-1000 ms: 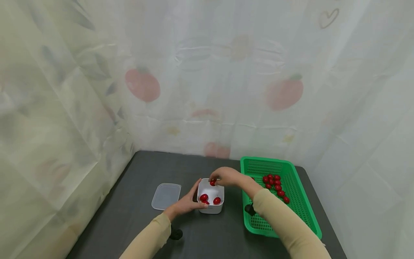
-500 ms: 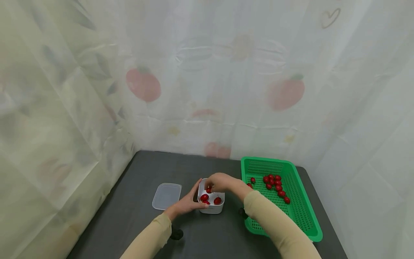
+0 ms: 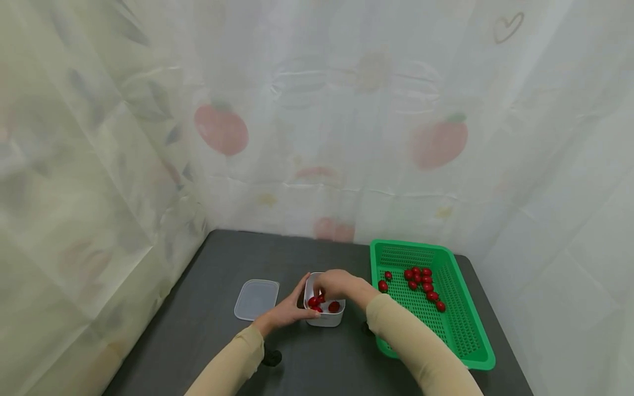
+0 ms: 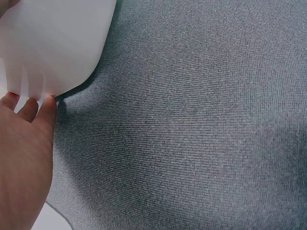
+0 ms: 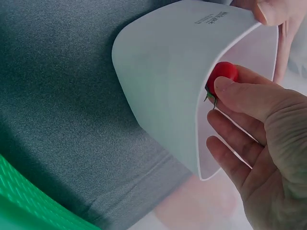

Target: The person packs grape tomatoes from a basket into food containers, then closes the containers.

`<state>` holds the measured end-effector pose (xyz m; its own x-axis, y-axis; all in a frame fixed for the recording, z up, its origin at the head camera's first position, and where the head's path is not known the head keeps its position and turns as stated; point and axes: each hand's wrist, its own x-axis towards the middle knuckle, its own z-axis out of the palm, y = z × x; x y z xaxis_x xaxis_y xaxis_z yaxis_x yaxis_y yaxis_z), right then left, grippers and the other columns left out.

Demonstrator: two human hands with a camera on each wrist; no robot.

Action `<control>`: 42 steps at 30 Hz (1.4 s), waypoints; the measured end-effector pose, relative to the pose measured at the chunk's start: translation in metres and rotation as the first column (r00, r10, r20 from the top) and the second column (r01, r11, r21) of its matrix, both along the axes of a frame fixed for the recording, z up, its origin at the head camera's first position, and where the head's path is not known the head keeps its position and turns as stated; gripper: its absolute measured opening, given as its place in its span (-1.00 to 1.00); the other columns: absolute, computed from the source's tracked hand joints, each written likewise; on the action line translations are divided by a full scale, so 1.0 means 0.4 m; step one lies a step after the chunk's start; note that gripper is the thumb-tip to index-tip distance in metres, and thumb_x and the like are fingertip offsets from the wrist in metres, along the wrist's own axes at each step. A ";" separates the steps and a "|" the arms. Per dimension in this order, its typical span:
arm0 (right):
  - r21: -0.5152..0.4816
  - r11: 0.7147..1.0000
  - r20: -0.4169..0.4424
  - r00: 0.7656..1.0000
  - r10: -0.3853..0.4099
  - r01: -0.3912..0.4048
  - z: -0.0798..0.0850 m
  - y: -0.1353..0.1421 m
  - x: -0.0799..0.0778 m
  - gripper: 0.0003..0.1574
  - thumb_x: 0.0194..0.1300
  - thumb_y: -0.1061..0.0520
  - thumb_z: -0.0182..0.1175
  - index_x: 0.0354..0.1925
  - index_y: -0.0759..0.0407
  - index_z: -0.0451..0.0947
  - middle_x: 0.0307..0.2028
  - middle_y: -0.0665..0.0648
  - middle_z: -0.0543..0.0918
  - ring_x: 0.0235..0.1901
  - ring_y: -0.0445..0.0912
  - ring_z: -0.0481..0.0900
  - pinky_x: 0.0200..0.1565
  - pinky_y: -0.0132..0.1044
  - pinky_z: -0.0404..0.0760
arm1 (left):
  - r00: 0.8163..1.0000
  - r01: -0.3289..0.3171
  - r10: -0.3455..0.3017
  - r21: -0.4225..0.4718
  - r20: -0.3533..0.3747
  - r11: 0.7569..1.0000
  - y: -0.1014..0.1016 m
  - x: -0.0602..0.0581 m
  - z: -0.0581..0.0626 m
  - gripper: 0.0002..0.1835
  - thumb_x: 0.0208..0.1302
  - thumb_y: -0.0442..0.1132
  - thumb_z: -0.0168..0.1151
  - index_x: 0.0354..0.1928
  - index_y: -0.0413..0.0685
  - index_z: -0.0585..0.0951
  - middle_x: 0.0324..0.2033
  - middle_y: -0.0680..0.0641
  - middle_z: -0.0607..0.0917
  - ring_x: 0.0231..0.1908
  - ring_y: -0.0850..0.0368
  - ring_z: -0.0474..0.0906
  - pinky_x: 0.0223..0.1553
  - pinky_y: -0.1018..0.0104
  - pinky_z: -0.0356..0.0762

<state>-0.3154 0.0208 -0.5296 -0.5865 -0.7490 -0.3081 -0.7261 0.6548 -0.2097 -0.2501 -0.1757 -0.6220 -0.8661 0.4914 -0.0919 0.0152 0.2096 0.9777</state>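
A white square plastic container (image 3: 324,320) stands on the dark table, with several cherry tomatoes (image 3: 334,307) inside. My left hand (image 3: 284,314) grips it from the left, thumb at the near rim and fingers along the side; the left wrist view catches those fingertips (image 4: 46,108) against its wall. Reaching in from the right, my right hand (image 3: 337,284) pinches a cherry tomato (image 5: 224,75) between thumb and forefinger within the container's mouth. A green stem shows on that tomato in the right wrist view, while the other right fingers stay loosely bent.
To the right, a green mesh basket (image 3: 453,324) holds more cherry tomatoes (image 3: 426,279), mostly clustered near its middle. A translucent lid (image 3: 256,300) lies flat on the table (image 3: 238,253) left of the container. Printed curtains (image 3: 317,137) enclose the table behind and at the sides.
My right hand has moved left and lower into the container with the pinched tomato, coming close to the tomatoes inside. The left hand keeps its grip on the container.
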 end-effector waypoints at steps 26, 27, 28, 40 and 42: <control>-0.040 0.997 -0.046 0.997 0.058 -0.059 0.080 0.031 0.028 -0.69 0.35 0.26 0.32 -0.01 -0.03 0.79 -0.07 -0.03 0.76 -0.10 -0.16 0.65 -0.02 -0.22 0.64 | 1.000 -0.009 0.009 -0.013 -0.010 1.000 0.001 0.000 0.007 0.21 0.33 -0.13 0.43 0.63 0.40 -0.33 0.61 -0.15 -0.20 0.49 -0.17 0.10 0.37 -0.09 0.26; -0.046 0.997 -0.057 0.996 0.062 -0.065 0.087 0.036 0.027 -0.68 0.35 0.26 0.32 0.00 -0.03 0.78 -0.06 -0.03 0.76 -0.08 -0.15 0.65 -0.02 -0.21 0.64 | 1.000 -0.006 0.006 -0.005 -0.006 1.000 0.001 0.000 0.007 0.20 0.34 -0.13 0.43 0.63 0.41 -0.34 0.61 -0.15 -0.19 0.48 -0.17 0.13 0.35 -0.05 0.29; -0.051 0.996 -0.065 0.996 0.063 -0.067 0.095 0.041 0.026 -0.68 0.36 0.26 0.31 0.02 -0.03 0.78 -0.06 -0.04 0.76 -0.06 -0.14 0.65 -0.01 -0.21 0.64 | 1.000 -0.004 0.004 0.007 0.001 1.000 0.001 0.000 0.007 0.20 0.34 -0.15 0.42 0.63 0.43 -0.33 0.61 -0.14 -0.19 0.47 -0.17 0.15 0.34 0.01 0.33; -0.192 0.980 -0.150 0.989 0.022 -0.050 0.157 0.147 -0.005 -0.70 0.41 0.22 0.30 0.06 0.00 0.75 -0.03 -0.02 0.74 0.01 -0.07 0.64 0.03 -0.13 0.62 | 0.999 -0.038 0.038 -0.004 -0.007 0.999 0.003 -0.004 0.009 0.22 0.30 -0.16 0.45 0.65 0.19 -0.31 0.59 -0.15 -0.09 0.45 -0.19 0.13 0.37 -0.14 0.24; -0.215 0.976 -0.163 0.987 -0.002 -0.033 0.167 0.169 -0.005 -0.71 0.42 0.19 0.30 0.05 -0.02 0.75 -0.02 -0.03 0.74 0.03 -0.08 0.63 0.05 -0.11 0.61 | 0.998 -0.052 0.051 -0.019 -0.019 0.998 0.004 -0.005 0.011 0.22 0.29 -0.16 0.46 0.66 0.16 -0.29 0.59 -0.16 -0.08 0.46 -0.19 0.09 0.39 -0.19 0.18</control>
